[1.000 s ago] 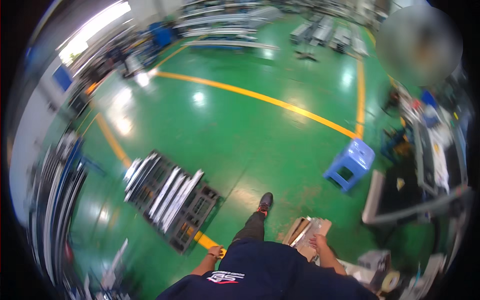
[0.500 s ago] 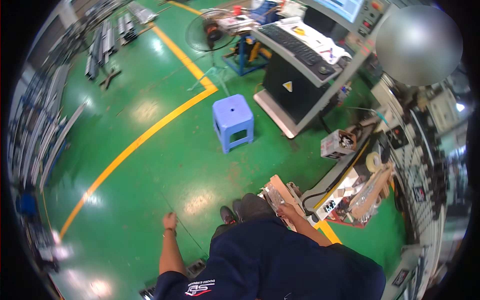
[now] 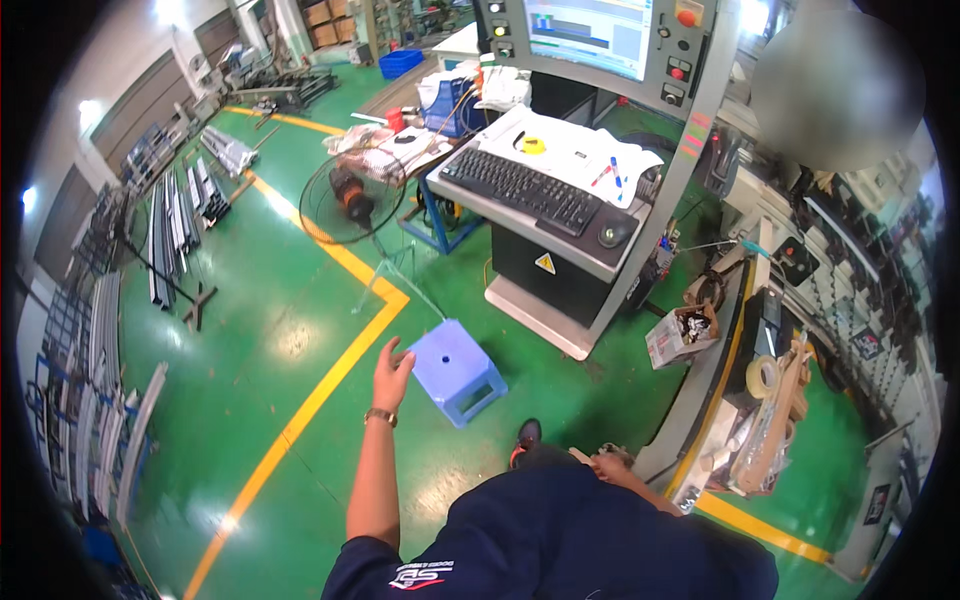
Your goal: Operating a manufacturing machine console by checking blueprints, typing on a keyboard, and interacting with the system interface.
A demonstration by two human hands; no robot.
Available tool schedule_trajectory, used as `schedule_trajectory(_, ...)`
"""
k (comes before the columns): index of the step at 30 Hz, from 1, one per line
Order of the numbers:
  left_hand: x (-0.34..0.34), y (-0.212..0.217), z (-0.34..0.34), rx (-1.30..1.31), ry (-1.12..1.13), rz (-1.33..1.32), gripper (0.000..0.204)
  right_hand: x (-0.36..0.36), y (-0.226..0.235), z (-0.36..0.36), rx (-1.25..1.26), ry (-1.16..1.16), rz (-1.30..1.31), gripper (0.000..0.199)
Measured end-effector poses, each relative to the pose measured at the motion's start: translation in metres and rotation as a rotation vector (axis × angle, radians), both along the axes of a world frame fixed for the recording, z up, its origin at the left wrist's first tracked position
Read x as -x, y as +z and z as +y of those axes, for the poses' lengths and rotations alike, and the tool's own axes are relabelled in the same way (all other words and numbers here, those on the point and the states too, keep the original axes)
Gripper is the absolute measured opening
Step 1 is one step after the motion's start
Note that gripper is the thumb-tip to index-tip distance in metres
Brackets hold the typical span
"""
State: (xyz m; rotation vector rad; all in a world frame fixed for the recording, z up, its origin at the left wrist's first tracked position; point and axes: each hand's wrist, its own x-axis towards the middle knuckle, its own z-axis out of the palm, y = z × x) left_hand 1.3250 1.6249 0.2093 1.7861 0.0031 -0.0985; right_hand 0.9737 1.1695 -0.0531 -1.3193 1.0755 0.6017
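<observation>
My left hand (image 3: 393, 371) reaches forward with thumb and fingers apart and nothing in it. Its fingertips come close to the left corner of a blue plastic stool (image 3: 448, 362); whether they touch it I cannot tell. Low at my right side, my right hand (image 3: 610, 469) is closed on the edge of a long tan cardboard box (image 3: 579, 456). My dark shirt hides most of this box, and its contents are out of sight now.
Ahead stands a machine console with a screen (image 3: 588, 35), keyboard (image 3: 525, 190) and mouse (image 3: 614, 234). A floor fan (image 3: 352, 195) is left of it. On the right, a bench edge (image 3: 708, 400) runs past an open carton (image 3: 682, 337). Metal profiles (image 3: 170, 235) lie far left.
My left hand has risen forward and opened beside the stool. The view has shifted, bringing the console and stool lower and nearer. The cardboard box has largely gone behind my body.
</observation>
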Motion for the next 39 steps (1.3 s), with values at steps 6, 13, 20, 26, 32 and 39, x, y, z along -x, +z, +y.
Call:
schedule_trajectory(6,-0.159,0.079,-0.151,0.105,-0.262,-0.233,0.076,-0.118,0.080,-0.088,0.053,-0.319,-0.250,0.038)
schedule_trajectory(13,-0.326,0.173,-0.304,0.049,-0.382,-0.439,0.079,-0.100,0.092,-0.127,0.166,-0.782,-0.302,0.032)
schedule_trajectory(20,-0.532,0.191,-0.425,0.026,-0.301,-0.616,0.088,0.006,0.064,-0.026,-0.028,-0.960,-0.020,0.031)
schedule_trajectory(26,-0.645,0.205,-0.494,0.087,-0.322,-0.805,0.101,-0.043,0.081,0.060,-0.086,-0.885,0.093,0.031)
schedule_trajectory(32,-0.674,0.214,-0.533,0.156,-0.325,-0.727,0.097,-0.069,0.090,0.104,-0.062,-0.890,0.068,0.031)
schedule_trajectory(39,-0.678,0.219,-0.532,0.104,0.024,-0.919,0.087,-0.102,0.120,0.062,0.182,-1.242,-0.040,0.040)
